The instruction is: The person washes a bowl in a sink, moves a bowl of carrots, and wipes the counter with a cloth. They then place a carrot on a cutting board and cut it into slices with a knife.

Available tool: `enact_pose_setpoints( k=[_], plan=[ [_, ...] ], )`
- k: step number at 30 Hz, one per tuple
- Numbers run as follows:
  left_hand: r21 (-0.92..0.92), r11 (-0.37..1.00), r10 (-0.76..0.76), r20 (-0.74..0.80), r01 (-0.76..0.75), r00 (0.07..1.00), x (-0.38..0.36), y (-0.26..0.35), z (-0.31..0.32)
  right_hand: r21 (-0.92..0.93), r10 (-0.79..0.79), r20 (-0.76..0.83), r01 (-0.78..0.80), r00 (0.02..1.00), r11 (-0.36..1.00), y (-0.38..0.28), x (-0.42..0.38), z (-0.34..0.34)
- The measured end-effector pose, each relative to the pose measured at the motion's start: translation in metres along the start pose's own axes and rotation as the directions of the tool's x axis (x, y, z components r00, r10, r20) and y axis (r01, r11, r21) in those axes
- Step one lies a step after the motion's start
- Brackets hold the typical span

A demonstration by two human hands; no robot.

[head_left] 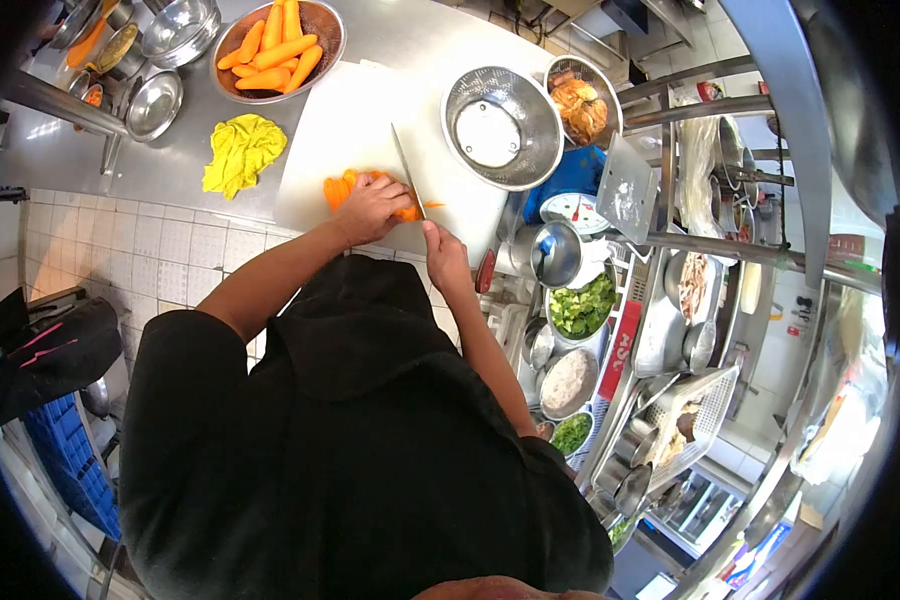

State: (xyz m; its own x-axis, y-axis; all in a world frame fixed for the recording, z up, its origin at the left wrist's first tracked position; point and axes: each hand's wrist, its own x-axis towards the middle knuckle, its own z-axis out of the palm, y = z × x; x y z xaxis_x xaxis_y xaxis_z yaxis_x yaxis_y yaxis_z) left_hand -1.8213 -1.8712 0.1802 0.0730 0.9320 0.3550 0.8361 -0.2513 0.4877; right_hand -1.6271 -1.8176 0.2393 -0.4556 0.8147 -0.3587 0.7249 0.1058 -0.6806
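My right hand (446, 257) is closed around the handle of a kitchen knife (406, 160), whose blade points away from me over a white cutting board (315, 135). Just left of the blade, my left hand (372, 210) presses down with bent fingers on cut orange carrot (336, 190). Carrot pieces show on both sides of that hand, and a few thin bits lie right of the knife. Part of the carrot is hidden under the fingers. Behind the board, a perforated metal bowl (330, 22) holds several peeled carrots (273, 55).
A yellow cloth (240, 155) lies left of the board. A metal colander (502, 128) stands on its right side, beside a bowl of browned food (578, 108). Containers of chopped greens (583, 305) and white shreds (567, 383) line my right. Metal shelf rails (710, 110) rise beyond them.
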Motion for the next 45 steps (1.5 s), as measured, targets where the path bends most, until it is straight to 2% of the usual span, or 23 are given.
enact_pose_setpoints(
  k=[3,6,10,14,17,20,21,26,30,33,36,38,40,42,43,45],
  plan=[
    [0.008,1.0,0.008,0.006,-0.008,1.0,0.002,-0.002,0.002,-0.03,0.074,0.055,-0.073,0.996,0.997,0.008,-0.012,-0.01],
    [0.016,1.0,-0.002,-0.028,0.003,1.0,0.0,-0.003,0.003,0.028,-0.065,-0.06,0.067,0.996,0.997,0.02,-0.034,-0.007],
    [-0.035,0.999,-0.004,-0.053,0.002,0.999,-0.002,-0.003,0.005,-0.007,-0.061,-0.058,0.061,0.996,0.998,0.006,-0.003,0.008],
    [-0.039,0.999,-0.01,-0.044,0.008,0.999,-0.001,-0.006,0.005,0.015,0.058,0.03,-0.058,0.998,0.998,0.01,-0.008,-0.002],
    [-0.038,0.999,-0.02,-0.059,0.018,0.998,-0.005,-0.007,0.009,0.037,-0.022,-0.032,0.023,0.999,0.999,0.011,-0.04,-0.01],
    [-0.074,0.997,-0.021,-0.064,0.016,0.998,-0.005,-0.005,0.011,-0.103,-0.036,-0.008,0.035,0.999,0.994,0.016,-0.017,0.007],
    [-0.079,0.997,-0.021,-0.062,0.016,0.998,-0.005,-0.005,0.012,-0.097,0.017,0.009,-0.016,1.0,0.995,0.01,-0.007,0.009],
    [-0.051,0.998,-0.025,-0.078,0.021,0.997,-0.003,-0.006,0.007,-0.013,0.038,0.02,-0.038,0.999,0.999,0.004,-0.021,-0.006],
    [-0.092,0.996,-0.028,-0.098,0.019,0.995,-0.005,-0.007,0.006,-0.049,-0.007,0.026,0.008,1.0,0.999,0.007,-0.035,-0.006],
    [-0.103,0.995,-0.025,-0.08,0.017,0.996,-0.007,-0.005,0.009,-0.068,-0.018,-0.004,0.018,1.0,0.998,0.001,-0.008,0.011],
    [-0.091,0.996,-0.017,-0.087,0.009,0.996,-0.007,-0.008,0.01,-0.001,0.116,0.065,-0.117,0.991,0.993,0.007,-0.003,0.007],
    [-0.093,0.996,-0.022,-0.099,0.013,0.995,-0.008,-0.009,0.009,0.02,0.095,0.059,-0.097,0.994,0.995,0.008,-0.025,-0.007],
    [-0.107,0.994,-0.024,-0.097,0.014,0.995,-0.009,-0.008,0.008,0.009,-0.025,-0.013,0.025,1.0,1.0,0.011,-0.035,-0.007],
    [-0.115,0.993,-0.04,-0.093,0.029,0.995,-0.008,-0.008,0.009,-0.052,-0.249,-0.152,0.244,0.956,0.968,0.028,-0.032,0.01],
    [-0.12,0.992,-0.044,-0.089,0.033,0.995,-0.008,-0.007,0.01,-0.095,-0.27,-0.167,0.257,0.948,0.962,0.036,-0.018,0.022],
    [-0.132,0.99,-0.056,-0.07,0.046,0.996,-0.008,-0.006,0.009,-0.031,-0.096,-0.079,0.094,0.992,0.995,0.038,-0.001,0.025]
  ],
)
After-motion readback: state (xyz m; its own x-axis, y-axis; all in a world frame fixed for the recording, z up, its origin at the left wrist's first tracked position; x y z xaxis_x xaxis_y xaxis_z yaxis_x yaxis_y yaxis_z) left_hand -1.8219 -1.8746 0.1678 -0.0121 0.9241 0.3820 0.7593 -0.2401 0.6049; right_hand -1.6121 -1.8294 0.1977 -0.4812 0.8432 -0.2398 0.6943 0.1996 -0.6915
